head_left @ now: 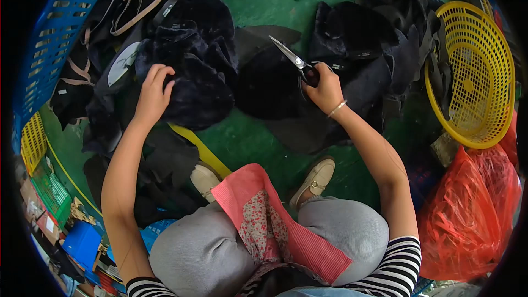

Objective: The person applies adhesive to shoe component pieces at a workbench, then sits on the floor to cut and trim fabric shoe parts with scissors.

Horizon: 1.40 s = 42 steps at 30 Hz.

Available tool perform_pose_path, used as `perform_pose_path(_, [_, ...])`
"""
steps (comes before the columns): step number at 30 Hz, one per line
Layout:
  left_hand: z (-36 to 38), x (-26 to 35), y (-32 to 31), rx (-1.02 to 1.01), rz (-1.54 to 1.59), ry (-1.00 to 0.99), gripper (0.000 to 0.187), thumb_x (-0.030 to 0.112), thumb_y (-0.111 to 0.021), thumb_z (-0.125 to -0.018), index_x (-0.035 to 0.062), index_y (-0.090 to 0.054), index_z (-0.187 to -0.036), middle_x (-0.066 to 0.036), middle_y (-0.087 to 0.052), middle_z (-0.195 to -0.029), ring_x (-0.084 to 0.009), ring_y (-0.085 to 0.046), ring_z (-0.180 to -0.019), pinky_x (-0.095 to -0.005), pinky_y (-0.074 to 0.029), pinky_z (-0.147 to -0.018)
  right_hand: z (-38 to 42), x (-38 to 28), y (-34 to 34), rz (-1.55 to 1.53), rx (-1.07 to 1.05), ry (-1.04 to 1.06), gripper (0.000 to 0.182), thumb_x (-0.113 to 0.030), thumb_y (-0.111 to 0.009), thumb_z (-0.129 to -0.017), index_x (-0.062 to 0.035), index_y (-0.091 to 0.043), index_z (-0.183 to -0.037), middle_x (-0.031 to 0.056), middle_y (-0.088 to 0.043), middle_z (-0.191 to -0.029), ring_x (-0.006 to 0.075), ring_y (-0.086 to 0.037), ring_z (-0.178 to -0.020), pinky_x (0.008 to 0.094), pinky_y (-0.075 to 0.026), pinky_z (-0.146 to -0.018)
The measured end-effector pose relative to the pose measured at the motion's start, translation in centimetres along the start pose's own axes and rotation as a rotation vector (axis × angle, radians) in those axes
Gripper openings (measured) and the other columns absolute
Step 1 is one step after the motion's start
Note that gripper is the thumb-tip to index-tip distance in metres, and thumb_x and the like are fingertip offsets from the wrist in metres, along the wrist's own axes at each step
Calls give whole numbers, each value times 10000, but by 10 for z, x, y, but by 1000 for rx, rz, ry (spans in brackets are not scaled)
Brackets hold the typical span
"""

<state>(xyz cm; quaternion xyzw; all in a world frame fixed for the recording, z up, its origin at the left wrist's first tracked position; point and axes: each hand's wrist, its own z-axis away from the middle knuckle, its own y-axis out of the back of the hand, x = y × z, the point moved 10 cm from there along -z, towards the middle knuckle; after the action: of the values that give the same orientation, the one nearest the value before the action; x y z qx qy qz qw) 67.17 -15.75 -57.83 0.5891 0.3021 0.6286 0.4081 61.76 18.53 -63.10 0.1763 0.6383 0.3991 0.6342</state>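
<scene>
My right hand [325, 89] is closed around the black handles of a pair of scissors [298, 61]. Their blades point up and to the left, slightly apart at the tips. Below them lies an oval black piece of fabric [269, 85]. My left hand [155, 91] is at the edge of a heap of black plush fabric pieces [195, 77], its fingers bent and a gap showing between thumb and fingertips. Nothing is visible in that hand. Small labels show on some pieces. Another pile of dark fabric pieces [352, 27] lies beyond my right hand.
A yellow basket [498, 71] leans at the right with dark scraps over its rim. Below it sits a red plastic bag [462, 220]. A tall blue crate [60, 27] stands at the left. My shoes [318, 179] rest on the green floor [258, 146].
</scene>
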Motion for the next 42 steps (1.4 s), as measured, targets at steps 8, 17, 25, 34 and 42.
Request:
perform_pose_path(8, [16, 132, -45, -76, 335, -295, 640, 165, -745, -662, 17, -450, -1211, -185, -439, -1237, -354, -444, -1145, -420, -368, -982, 30, -37, 21, -291, -76, -159, 312, -81, -707, -713, 1, -445, -862, 127, -543, -651, 218, -521, -558, 310, -433, -553])
perform_pose_path(17, [19, 182, -135, -499, 477, -306, 696, 55, -676, -682, -21, -327, -1280, -250, -575, -984, -389, -591, -875, -393, -479, -738, 67, -71, 2, -564, -339, -176, 360, -12, -740, -717, -30, -454, -935, 12, -557, -840, 65, -513, -776, 221, -446, -694])
perform_pose_path(25, [68, 110, -166, -622, 726, 242, 354, 186, -605, -754, -57, -491, -984, -207, -582, -782, -327, -582, -731, -355, -444, -683, 93, -12, -27, -563, -341, -228, 344, -96, -739, -736, -3, -453, -903, 69, -559, -753, 93, -500, -672, 253, -427, -610])
perform_pose_path(34, [74, 205, -126, -683, 651, -457, 452, 185, -646, -767, -2, -515, -1157, -210, -414, -1259, -334, -407, -1199, -407, -361, -996, 81, -38, -24, -336, -398, -211, 411, -113, -766, -721, -1, -465, -979, 81, -553, -785, 127, -546, -726, 272, -462, -668])
perform_pose_path(42, [29, 199, -133, -543, 498, -224, 277, 141, -584, -803, -44, -538, -1004, -181, -526, -1072, -326, -534, -982, -389, -443, -850, 122, -11, -17, -465, -328, -265, 288, -96, -708, -748, -16, -472, -891, 65, -520, -711, 131, -485, -652, 277, -422, -592])
